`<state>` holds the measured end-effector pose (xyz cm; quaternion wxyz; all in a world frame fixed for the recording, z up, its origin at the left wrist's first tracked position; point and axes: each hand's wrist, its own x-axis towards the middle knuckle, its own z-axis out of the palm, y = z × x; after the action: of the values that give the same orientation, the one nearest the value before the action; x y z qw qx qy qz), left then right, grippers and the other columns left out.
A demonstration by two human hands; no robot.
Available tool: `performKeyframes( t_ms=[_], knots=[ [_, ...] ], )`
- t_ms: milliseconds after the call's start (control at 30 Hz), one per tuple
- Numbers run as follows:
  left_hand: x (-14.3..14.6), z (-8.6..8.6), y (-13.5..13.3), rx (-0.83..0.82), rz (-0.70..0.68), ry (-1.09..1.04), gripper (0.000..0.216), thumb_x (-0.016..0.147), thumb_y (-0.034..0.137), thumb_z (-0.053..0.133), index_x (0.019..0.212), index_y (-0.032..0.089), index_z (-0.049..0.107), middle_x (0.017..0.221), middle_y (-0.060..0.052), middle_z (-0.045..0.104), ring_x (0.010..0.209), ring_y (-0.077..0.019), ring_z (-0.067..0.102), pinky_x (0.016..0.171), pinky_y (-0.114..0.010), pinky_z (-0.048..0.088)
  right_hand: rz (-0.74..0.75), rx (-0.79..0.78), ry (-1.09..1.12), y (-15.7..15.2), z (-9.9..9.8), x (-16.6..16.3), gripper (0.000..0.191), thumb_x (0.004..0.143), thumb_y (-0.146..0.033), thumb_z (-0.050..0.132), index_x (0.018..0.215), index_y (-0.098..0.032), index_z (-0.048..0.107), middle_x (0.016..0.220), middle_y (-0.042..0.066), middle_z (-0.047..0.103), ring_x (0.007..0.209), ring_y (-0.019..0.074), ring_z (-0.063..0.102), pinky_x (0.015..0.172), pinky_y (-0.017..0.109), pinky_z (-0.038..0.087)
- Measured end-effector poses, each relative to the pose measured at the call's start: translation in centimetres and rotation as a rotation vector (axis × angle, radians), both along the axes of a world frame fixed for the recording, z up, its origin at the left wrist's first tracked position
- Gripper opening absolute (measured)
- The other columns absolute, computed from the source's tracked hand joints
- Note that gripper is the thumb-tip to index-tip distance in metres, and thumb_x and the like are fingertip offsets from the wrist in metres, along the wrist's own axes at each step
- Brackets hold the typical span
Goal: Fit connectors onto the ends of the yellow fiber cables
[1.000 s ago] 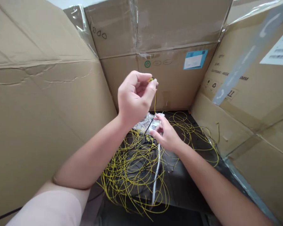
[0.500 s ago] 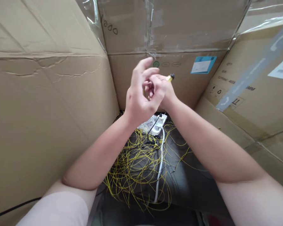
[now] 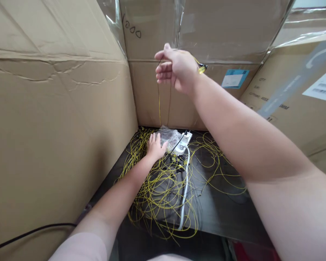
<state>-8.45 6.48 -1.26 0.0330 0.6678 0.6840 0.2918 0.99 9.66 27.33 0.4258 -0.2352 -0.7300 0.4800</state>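
My right hand [image 3: 182,69] is raised in front of the back carton, its fingers curled round a thin yellow cable [image 3: 159,105]. From the fingers the cable hangs almost straight down towards my left hand. Behind the right hand, near the wrist, sticks out the cable's end, a yellow connector with a black tip [image 3: 202,68]. My left hand [image 3: 155,146] is low over the table with fingers stretched and thumb apart. Under and around it lies a loose tangle of yellow cables [image 3: 154,188]. A clear plastic bag [image 3: 170,137] is just beyond its fingertips.
A white power strip [image 3: 184,143] with a black plug and a white cord [image 3: 185,188] lies on the dark table [image 3: 220,210]. Large cartons stand at left [image 3: 57,127], back [image 3: 220,32] and right [image 3: 296,83]. A black cord [image 3: 32,232] runs at lower left.
My hands were together in front of the back carton. The left has dropped to the table and opened out; the right has stayed high with the cable, which is now drawn out vertically.
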Motion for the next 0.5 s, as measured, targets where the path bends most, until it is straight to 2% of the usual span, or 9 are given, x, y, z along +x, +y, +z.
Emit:
performKeyframes(
  t_ms=[100,233,367,433,500],
  knots=[
    [-0.2,-0.5,0.0,-0.016,-0.013,0.001,0.067,0.084,0.052,0.038,0.135,0.01,0.034,0.144,-0.018,0.027,0.134,-0.0297,0.019,0.108,-0.041,0.02,-0.048,0.043,0.134,1.1,1.5,0.0,0.039,0.094,-0.039,0.013,0.112,-0.014,0.037,0.063,-0.01,0.051,0.06,0.0005,0.054,0.069,0.022,0.043],
    [-0.2,-1.1,-0.1,-0.035,-0.025,0.002,0.064,0.084,0.052,0.036,0.133,0.011,0.037,0.142,-0.018,0.03,0.133,-0.0295,0.022,0.108,-0.04,0.021,-0.134,0.042,0.326,2.6,3.1,0.2,0.037,0.097,-0.038,0.008,0.11,-0.018,0.036,0.066,-0.01,0.048,0.062,-0.0014,0.051,0.071,0.019,0.043],
    [-0.2,-1.8,-0.2,-0.052,-0.033,0.003,0.061,0.083,0.049,0.04,0.132,0.012,0.039,0.143,-0.018,0.029,0.134,-0.0294,0.021,0.107,-0.041,0.021,-0.127,0.028,0.519,2.9,5.2,0.5,0.04,0.095,-0.039,0.008,0.115,-0.018,0.036,0.089,-0.006,0.054,0.074,-0.0044,0.052,0.072,0.016,0.04],
    [-0.3,-2.2,-0.3,-0.062,-0.03,-0.001,0.06,0.083,0.048,0.041,0.131,0.012,0.04,0.142,-0.018,0.029,0.133,-0.0297,0.021,0.107,-0.041,0.021,-0.083,0.046,0.616,2.6,6.6,0.9,0.052,0.089,-0.04,0.003,0.11,-0.01,0.041,0.105,-0.002,0.052,0.087,-0.0038,0.053,0.073,0.015,0.039],
    [-0.3,-2.5,-0.2,-0.062,-0.033,0.003,0.061,0.082,0.049,0.042,0.131,0.013,0.041,0.142,-0.019,0.03,0.133,-0.0299,0.022,0.107,-0.041,0.021,-0.087,0.138,0.607,2.1,8.1,1.6,0.078,0.072,-0.034,-0.02,0.095,0.0,0.046,0.11,0.0,0.047,0.1,-0.0023,0.048,0.073,0.014,0.035]
  ],
)
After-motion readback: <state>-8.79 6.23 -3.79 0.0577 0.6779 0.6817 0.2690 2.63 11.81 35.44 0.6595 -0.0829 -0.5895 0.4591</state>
